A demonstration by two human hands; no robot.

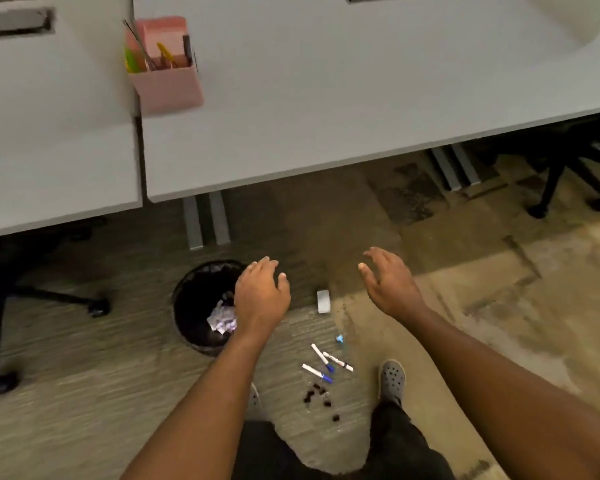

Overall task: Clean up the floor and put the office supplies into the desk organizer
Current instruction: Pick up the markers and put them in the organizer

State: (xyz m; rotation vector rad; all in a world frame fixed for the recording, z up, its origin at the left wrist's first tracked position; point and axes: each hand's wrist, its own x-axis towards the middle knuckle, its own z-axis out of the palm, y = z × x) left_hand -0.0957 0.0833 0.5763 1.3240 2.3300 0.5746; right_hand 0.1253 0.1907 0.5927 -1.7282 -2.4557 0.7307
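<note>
Both the left hand [261, 295] and right hand [388, 284] hover empty above markers [324, 363] scattered on carpet [118, 393].

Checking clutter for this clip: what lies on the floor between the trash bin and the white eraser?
In the head view, only bare carpet shows there; the left hand hangs over that stretch, between trash bin and white eraser.

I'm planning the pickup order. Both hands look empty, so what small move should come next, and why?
Probably lower the right hand toward the markers on the carpet: both it and the left hand are open and hold nothing, and the pink organizer on the desk awaits them.
</note>
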